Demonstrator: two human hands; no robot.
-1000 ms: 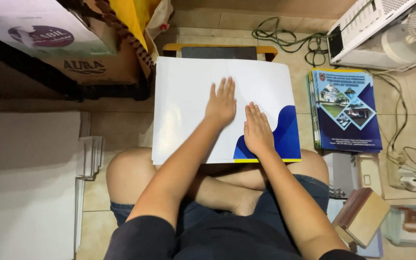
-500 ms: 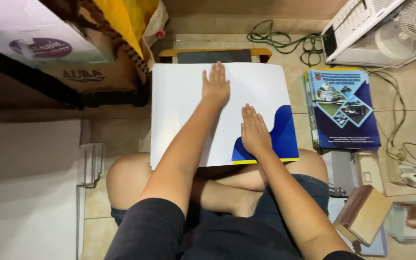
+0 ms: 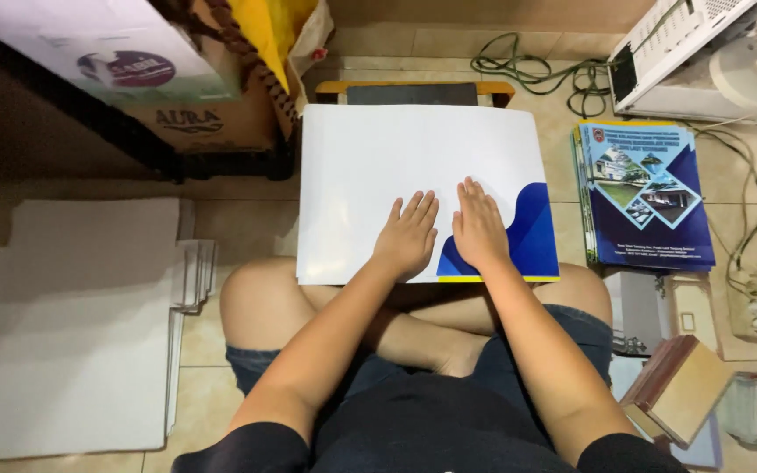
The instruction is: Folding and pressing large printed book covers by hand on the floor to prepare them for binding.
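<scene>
While the sheet's (image 3: 378, 166) near edge hides behind both wrists, the left hand (image 3: 406, 238) and right hand (image 3: 480, 229) press flat on it, fingers spread, grasping nothing. Blue booklets (image 3: 646, 193) lie right; a brown box (image 3: 212, 118) sits upper left.

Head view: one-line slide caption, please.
Both hands, left and right, press flat on a white-and-blue sheet over crossed legs.

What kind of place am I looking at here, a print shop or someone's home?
Probably a home or small back room used for assembling printed folders, not a proper shop. The person sits cross-legged on a tiled floor, with a stack of blue booklets, piles of white sheets and a cardboard box around them.
</scene>
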